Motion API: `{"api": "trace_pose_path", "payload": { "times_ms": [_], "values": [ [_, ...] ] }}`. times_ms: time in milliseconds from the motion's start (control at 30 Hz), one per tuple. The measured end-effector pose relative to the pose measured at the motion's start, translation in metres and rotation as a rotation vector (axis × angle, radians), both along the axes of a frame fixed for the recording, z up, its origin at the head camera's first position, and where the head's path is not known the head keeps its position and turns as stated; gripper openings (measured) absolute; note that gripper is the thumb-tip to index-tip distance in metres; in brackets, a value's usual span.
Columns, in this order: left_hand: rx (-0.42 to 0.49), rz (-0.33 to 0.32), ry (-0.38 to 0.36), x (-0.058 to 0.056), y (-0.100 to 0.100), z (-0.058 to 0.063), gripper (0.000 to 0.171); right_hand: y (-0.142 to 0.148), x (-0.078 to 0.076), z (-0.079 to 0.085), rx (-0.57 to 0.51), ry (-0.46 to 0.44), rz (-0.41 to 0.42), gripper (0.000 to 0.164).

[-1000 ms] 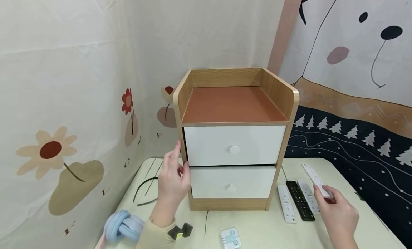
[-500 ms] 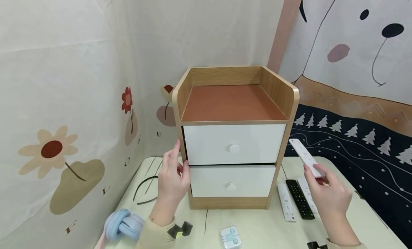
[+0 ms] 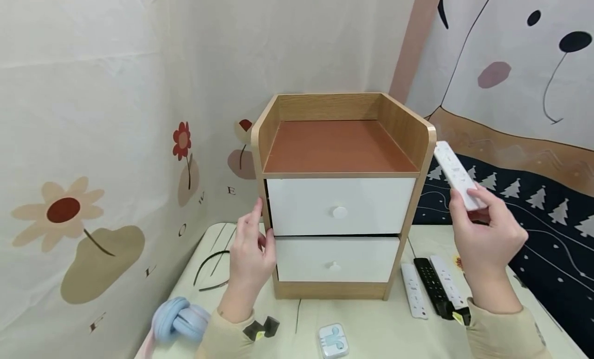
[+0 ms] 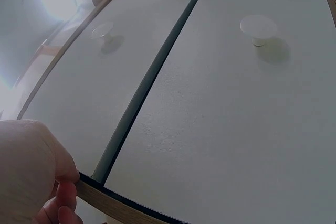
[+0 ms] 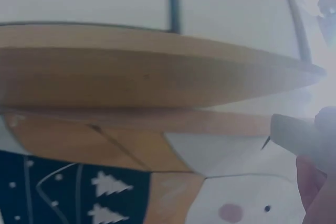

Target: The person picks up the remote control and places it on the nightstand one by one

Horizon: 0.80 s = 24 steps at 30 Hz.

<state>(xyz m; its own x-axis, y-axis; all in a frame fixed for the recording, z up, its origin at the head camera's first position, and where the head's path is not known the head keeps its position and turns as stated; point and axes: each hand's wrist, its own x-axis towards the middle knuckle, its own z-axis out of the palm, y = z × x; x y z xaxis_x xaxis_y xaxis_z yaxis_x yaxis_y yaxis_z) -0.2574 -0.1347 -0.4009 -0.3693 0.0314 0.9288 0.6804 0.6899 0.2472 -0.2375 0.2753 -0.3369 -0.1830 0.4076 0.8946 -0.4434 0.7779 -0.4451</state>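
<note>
A small wooden cabinet [image 3: 331, 290] with an upper white drawer [image 3: 301, 207] and a lower white drawer [image 3: 297, 258] stands on the table. My left hand [image 3: 250, 256] rests against its left side. The index finger is straight along the side panel and the thumb touches the front edge, as the left wrist view also shows [image 4: 26, 166]. To the right of the cabinet, level with its upper part, my right hand [image 3: 489, 230] grips the lower end of a white remote control [image 3: 455, 170], held tilted in the air. The cabinet's brown top tray [image 3: 343, 147] has raised sides.
A white remote [image 3: 414, 291], a black remote [image 3: 432, 284] and another white remote [image 3: 447, 281] lie right of the cabinet. In front is a small clear case of earphones [image 3: 333, 340]. A blue knotted thing [image 3: 178, 320] and a black headband-like loop [image 3: 209, 263] lie at left.
My right hand has lifted the white remote control from low over the table up beside the cabinet's top. The left hand stays at the cabinet's side, and the view has shifted slightly.
</note>
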Motion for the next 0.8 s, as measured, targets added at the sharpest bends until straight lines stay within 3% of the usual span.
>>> {"api": "trace_pose_path", "payload": {
  "times_ms": [167, 333, 433, 567, 700, 800],
  "values": [
    [0.005, -0.002, 0.003, 0.002, 0.002, -0.001, 0.082, -0.013, 0.003, 0.024, -0.067, 0.090, 0.008, 0.035],
    [0.003, -0.011, 0.009, 0.002, 0.005, -0.002, 0.081, -0.031, 0.018, 0.041, -0.172, 0.231, 0.034, 0.039],
    [0.008, -0.012, 0.015, 0.002, 0.006, -0.002, 0.081, -0.043, 0.024, 0.047, -0.201, 0.346, 0.082, 0.047],
    [0.006, -0.004, 0.016, 0.002, 0.004, -0.002, 0.081, -0.063, 0.024, 0.051, -0.160, 0.481, 0.190, 0.053],
    [0.003, 0.008, 0.004, 0.002, 0.002, -0.001, 0.081, -0.079, 0.018, 0.049, 0.009, 0.455, 0.245, 0.048],
    [0.003, 0.015, -0.005, 0.001, 0.001, -0.002, 0.081, -0.085, 0.012, 0.045, 0.159, 0.319, 0.273, 0.047]
  ]
}}
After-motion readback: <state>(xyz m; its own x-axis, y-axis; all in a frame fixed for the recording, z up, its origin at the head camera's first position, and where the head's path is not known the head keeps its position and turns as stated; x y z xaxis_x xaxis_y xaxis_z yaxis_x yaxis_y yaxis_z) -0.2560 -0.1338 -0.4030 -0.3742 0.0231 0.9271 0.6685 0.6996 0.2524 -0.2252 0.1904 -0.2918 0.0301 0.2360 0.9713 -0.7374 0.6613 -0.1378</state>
